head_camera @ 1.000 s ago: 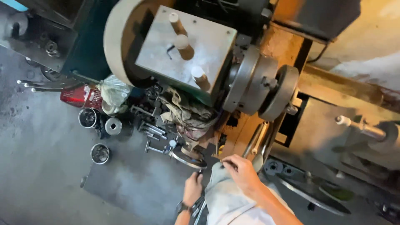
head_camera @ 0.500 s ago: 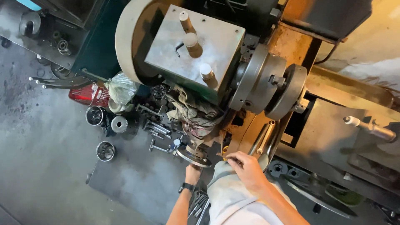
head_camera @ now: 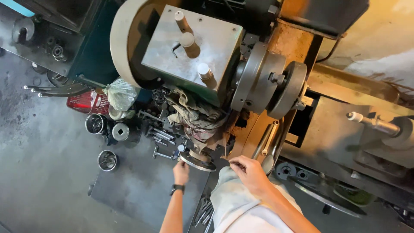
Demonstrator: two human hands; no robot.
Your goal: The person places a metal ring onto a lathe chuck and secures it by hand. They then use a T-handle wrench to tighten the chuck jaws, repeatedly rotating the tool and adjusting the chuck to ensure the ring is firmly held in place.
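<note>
Left hand [head_camera: 181, 171] has reached down and now closes on the round metal disc [head_camera: 197, 160]; right hand [head_camera: 250, 172], fingers pinched together, has slid toward the lathe [head_camera: 258, 129].

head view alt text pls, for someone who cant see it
Seen from above, a person's left hand grips a round metal disc low beside a large lathe, while the right hand rests near their pale trouser leg. Tools and metal cups litter the floor.

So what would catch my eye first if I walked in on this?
Probably the big lathe filling the top of the view, its grey headstock block studded with knobbed levers. Below it, the left hand grips a round metal disc low by the floor, while the right hand rests beside the machine bed.
</note>
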